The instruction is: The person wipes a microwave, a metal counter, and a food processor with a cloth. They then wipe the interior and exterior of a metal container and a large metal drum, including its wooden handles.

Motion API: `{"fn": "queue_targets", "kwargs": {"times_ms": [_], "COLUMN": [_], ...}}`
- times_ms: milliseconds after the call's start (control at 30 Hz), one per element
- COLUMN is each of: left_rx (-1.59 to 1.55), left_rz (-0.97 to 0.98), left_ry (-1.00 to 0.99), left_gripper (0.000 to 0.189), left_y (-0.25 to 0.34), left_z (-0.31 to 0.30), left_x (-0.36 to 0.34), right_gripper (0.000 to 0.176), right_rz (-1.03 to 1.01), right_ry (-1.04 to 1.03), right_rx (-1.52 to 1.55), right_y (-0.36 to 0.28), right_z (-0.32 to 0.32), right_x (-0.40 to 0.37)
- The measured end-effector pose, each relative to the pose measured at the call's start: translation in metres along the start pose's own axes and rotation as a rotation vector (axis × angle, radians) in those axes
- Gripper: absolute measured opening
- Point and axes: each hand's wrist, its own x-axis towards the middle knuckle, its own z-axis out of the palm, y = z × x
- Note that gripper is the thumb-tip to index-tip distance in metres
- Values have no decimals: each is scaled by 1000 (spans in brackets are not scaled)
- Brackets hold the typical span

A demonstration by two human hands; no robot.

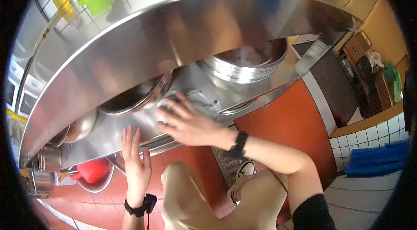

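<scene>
My left hand [137, 158] is open, its fingers stretched up toward the front edge of a steel lower shelf [110, 136]. Farther over the shelf is my right hand [186, 121], fingers spread and slightly blurred; neither hand holds anything. Just beyond the right fingertips lies a shiny, see-through or metallic item [202, 101] whose kind I cannot make out. A wide round metal pan [130, 107] with a dark inside stands behind my hands, partly hidden by the upper counter. To its right sits a stack of metal basins [243, 72]; to its left, a rounded metal bowl [82, 126].
The steel upper counter [143, 52] overhangs the shelf. On the floor at left is a metal basin [104, 184] with a red item [92, 170] in it. Metal pots [51, 158] stand at the shelf's left end. A floor drain grate [226, 162] lies near my shoe.
</scene>
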Motion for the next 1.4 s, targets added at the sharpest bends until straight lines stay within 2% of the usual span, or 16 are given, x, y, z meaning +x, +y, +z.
{"fn": "queue_targets", "kwargs": {"times_ms": [167,300,400,500,567,600,667,767,867,933,1000,1067,1133,1200,1333,1400], "left_rx": [120,165,130,87,-190,-202,-254,-136,-34,-78,-97,62,111,245,236,239], "left_rz": [-90,-164,-192,-143,-323,-315,-314,-303,-286,-296,-290,-209,-190,-132,-140,-133], "left_ry": [-80,4,61,78,45,75,129,171,155,110,109,-8,-13,-19,-34,-44], "left_gripper": [65,63,62,72,80,84,85,78,75,74,73,72,68,63,57,55], "left_y": [-36,-56,-73,-81,-81,-84,-87,-99,-91,-89,-94,-96,-98,-98,-96,-97], "left_z": [10,3,-2,-13,-23,-24,-23,-15,-20,-24,-26,-32,-30,-28,-32,-33], "left_x": [-16,-29,-35,-37,-33,-32,-28,-31,-28,-29,-32,-36,-40,-42,-40,-38], "right_gripper": [49,55,56,53,49,49,49,50,55,54,55,58,60,56,60,56], "right_rz": [170,457,482,242,61,-45,-139,-178,-194,-243,-238,-213,-636,-7,152,500], "right_ry": [49,86,157,20,1,23,92,114,75,-185,-343,-433,-459,-572,-386,-86], "right_rx": [-300,-265,-120,35,177,249,432,440,336,151,136,3,-1085,-296,-157,60], "right_y": [37,49,30,-14,-49,-65,-90,-104,-104,-89,-66,-36,2,21,36,35], "right_z": [-16,-35,-13,17,38,48,69,89,85,56,24,1,-30,-50,-62,-50], "right_x": [-80,-114,-82,-20,28,50,88,109,100,72,36,-12,-46,-82,-73,-58]}}
